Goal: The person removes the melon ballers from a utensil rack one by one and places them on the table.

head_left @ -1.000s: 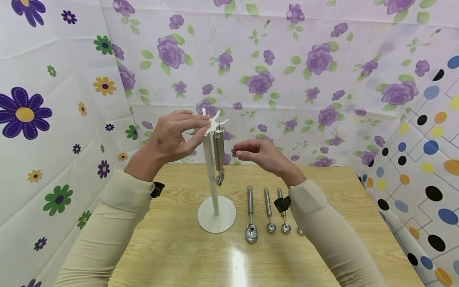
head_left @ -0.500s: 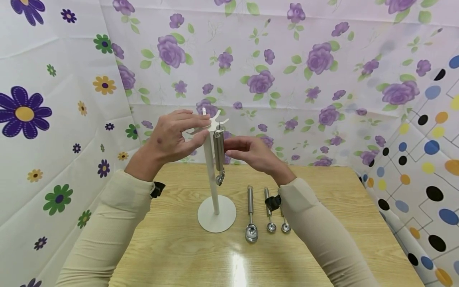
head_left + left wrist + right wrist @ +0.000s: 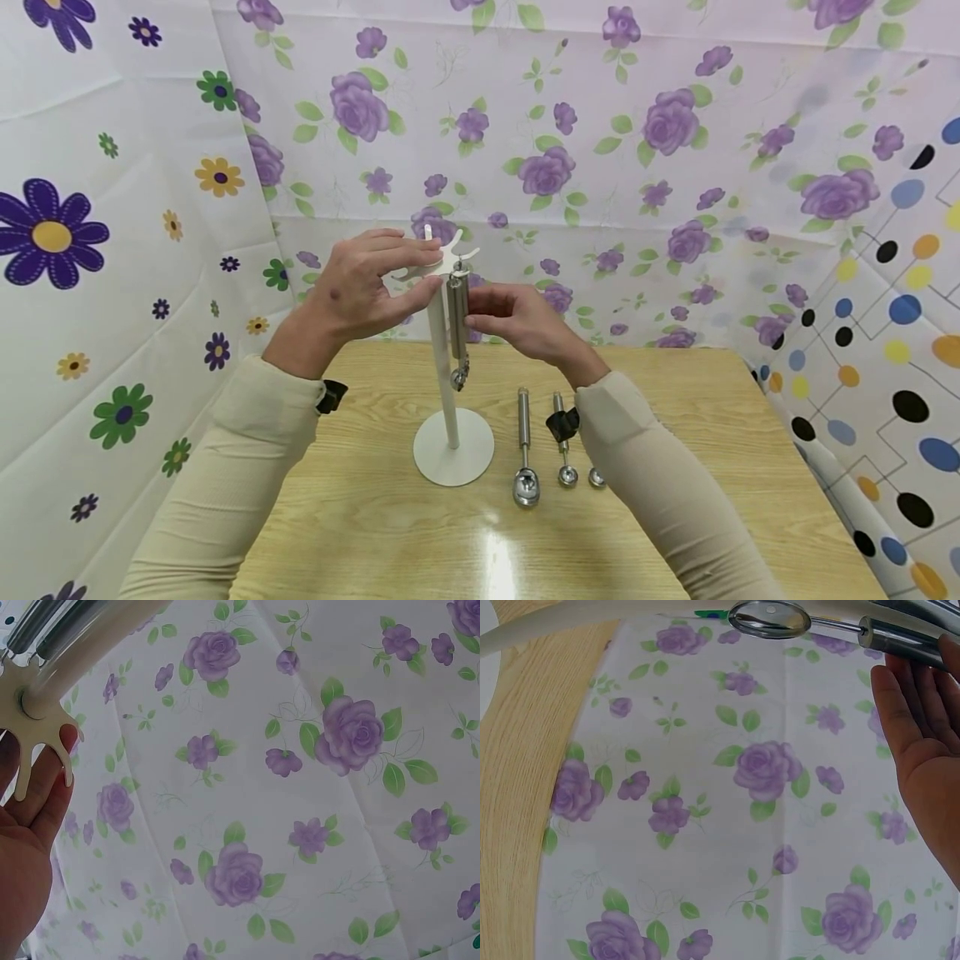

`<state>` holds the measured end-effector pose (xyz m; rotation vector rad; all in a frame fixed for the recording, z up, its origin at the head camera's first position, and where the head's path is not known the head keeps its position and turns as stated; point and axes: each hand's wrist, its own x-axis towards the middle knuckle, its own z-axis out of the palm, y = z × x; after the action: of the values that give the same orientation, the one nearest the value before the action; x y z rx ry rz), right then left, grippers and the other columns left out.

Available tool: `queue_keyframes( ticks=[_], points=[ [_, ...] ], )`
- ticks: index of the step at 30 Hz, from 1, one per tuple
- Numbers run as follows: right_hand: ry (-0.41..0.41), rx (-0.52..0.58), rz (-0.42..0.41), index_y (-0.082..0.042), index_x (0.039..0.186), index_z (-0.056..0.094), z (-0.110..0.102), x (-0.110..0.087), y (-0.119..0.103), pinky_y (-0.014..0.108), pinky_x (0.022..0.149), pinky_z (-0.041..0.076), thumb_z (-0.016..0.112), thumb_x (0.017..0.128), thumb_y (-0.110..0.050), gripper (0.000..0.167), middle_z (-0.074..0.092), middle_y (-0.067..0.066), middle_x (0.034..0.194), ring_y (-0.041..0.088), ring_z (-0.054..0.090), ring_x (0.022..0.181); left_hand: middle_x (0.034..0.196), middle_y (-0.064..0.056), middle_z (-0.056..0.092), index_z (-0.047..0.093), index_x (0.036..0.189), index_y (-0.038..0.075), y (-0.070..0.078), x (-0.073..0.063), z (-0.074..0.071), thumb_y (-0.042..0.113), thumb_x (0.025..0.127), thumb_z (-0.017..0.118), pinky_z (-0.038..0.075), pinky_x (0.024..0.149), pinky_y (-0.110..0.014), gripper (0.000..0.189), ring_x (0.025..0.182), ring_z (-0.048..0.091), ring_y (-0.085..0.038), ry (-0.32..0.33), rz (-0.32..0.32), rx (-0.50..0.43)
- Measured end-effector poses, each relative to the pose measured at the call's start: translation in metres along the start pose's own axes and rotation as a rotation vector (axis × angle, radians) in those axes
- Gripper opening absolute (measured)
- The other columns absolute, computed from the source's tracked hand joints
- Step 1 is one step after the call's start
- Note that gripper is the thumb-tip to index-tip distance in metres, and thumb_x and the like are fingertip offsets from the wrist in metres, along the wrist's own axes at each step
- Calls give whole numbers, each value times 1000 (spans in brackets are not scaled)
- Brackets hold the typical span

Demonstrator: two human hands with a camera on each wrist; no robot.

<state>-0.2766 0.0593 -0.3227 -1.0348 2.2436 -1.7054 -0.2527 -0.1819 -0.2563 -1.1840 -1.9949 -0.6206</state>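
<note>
A white utensil stand (image 3: 439,358) rises from a round base, with curved hooks around its top. My left hand (image 3: 367,279) holds the top, fingers laid over the hooks and thumb at the near side. The left wrist view has the hook plate (image 3: 13,694) from below, fingers behind its prongs. Metal scoops (image 3: 458,321) hang by their handles from the hooks on the right. My right hand (image 3: 525,318) pinches one hanging handle, thumb in front and fingers behind. In the right wrist view, that scoop's oval bowl (image 3: 770,619) and the fingers against its handle show.
On the wooden table (image 3: 352,500) right of the stand lie a large scoop (image 3: 526,487) and smaller melon ballers (image 3: 567,476), handles pointing away. The right forearm partly covers them. Flowered cloth (image 3: 562,100) hangs behind the table, and patterned cloths stand at both sides.
My right hand has moved left from beside the stand to the hanging scoops, and its thumb and fingers have come onto a handle. The left hand has stayed on the stand's top.
</note>
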Motion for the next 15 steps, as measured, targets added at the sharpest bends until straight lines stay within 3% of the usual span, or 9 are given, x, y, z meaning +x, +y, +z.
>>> queue_keyframes(
  ticks=[15],
  points=[
    [23,-54,31,0,128,64,-7,-4,-2,39,94,53,62,99,-6,30,69,13,118,24,66,106,111,-14,73,78,103,1,-1,0,1,20,88,71,52,92,-49,26,98,70,-33,13,3,16]
  ],
)
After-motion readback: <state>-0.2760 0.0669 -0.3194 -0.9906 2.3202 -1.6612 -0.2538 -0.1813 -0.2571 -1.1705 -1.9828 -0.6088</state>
